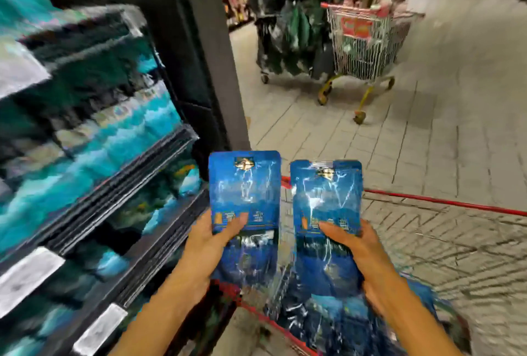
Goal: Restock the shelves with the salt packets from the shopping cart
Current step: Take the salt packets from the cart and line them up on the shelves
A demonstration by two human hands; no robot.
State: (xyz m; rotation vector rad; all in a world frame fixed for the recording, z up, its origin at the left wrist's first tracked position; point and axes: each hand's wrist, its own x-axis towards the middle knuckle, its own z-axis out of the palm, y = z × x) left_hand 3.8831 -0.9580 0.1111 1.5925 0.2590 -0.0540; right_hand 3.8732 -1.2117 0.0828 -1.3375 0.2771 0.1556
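Left hand (212,237) grips blue salt packet (243,198) upright, thumb across front, above near corner of red-rimmed shopping cart (427,230). Right hand (356,244) grips second salt packet (326,201) same way, just right of first, over cart basket. More blue packets (336,315) lie in cart below. Shelves (119,193) left of cart, stocked with teal packs; view blurred. Another cart (368,42) stands well beyond, down aisle.

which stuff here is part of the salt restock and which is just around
Part of the job:
left hand holding a blue packet
right hand holding a second blue packet
near cart with more packets
shelves

Just around:
far cart
dark trolley
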